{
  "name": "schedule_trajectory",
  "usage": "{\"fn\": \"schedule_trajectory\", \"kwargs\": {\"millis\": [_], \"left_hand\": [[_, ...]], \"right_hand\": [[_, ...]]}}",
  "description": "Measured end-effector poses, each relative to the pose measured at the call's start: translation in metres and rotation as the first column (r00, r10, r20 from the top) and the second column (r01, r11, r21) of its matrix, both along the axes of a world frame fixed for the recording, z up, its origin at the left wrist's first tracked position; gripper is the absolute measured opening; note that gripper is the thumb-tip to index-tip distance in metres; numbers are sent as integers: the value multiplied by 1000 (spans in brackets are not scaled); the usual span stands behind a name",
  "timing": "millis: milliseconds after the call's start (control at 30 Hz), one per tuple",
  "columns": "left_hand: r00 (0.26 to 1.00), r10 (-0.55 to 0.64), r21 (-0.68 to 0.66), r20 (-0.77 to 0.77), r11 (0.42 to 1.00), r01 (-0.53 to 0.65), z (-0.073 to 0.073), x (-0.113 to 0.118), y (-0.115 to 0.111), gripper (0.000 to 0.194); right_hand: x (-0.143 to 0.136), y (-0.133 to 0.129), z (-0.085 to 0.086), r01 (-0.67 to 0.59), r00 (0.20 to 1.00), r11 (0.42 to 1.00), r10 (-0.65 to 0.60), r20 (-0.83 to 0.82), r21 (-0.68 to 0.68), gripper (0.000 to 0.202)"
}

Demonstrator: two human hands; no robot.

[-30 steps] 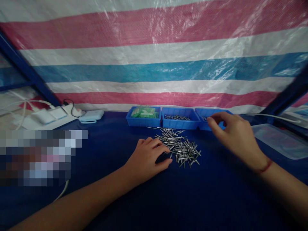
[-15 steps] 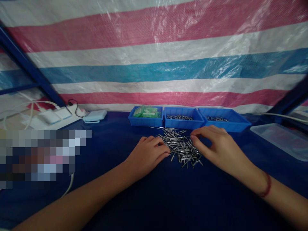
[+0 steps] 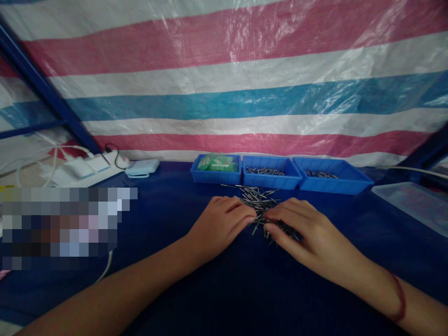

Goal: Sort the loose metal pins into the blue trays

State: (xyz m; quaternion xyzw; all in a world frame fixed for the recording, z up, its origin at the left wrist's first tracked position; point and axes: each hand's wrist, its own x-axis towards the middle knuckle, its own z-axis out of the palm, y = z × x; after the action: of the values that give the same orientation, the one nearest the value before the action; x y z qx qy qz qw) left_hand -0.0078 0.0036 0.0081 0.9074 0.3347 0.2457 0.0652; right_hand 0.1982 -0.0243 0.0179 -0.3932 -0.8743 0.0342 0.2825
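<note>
A loose pile of thin silvery blind rivets point(image 3: 258, 198) lies on the dark blue tabletop between my hands. My left hand point(image 3: 222, 221) rests at the pile's left side, thumb and fingertips drawn together. Whatever they may hold is too small to make out. Over the pile's right part, my right hand point(image 3: 311, 233) reaches in with its fingers curved and a gap between thumb and index finger. Its fingertips are among the rivets and cover some of them. A dark red band point(image 3: 401, 298) circles the right wrist.
Behind the pile stand three blue bins: the left bin point(image 3: 217, 177) with green packets, the middle bin point(image 3: 271, 180) and right bin point(image 3: 336, 185) with rivets. A clear plastic lid point(image 3: 413, 205) lies right. A power strip point(image 3: 94, 173) and light-blue device point(image 3: 142, 168) sit left.
My right hand has moved left and slightly nearer to me, onto the pile, covering more rivets. The left hand stays beside the pile, while the whole view shifts slightly.
</note>
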Motion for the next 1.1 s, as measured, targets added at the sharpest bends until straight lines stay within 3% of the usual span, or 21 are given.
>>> {"fn": "schedule_trajectory", "kwargs": {"millis": [233,400,567,800,1100], "left_hand": [[979,-100,-76,176,990,115,-5,1,-2,14],[953,-129,-148,275,974,174,-3,2,-4,16],[934,-54,-241,352,959,146,0,5,-8,16],[893,169,-422,417,906,26,-2,7,-8,16],[885,159,-432,438,900,52,-2,7,-10,13]], "right_hand": [[-6,-3,-3,-68,998,996,69,13,-51,19],[-8,-3,-6,13,996,999,-16,-83,-42,12],[-9,-2,-4,-42,992,995,31,-119,-94,14],[-14,-4,-5,-83,984,984,56,-171,-154,17],[-14,-4,-7,-96,983,978,63,-175,-183,17]]}}
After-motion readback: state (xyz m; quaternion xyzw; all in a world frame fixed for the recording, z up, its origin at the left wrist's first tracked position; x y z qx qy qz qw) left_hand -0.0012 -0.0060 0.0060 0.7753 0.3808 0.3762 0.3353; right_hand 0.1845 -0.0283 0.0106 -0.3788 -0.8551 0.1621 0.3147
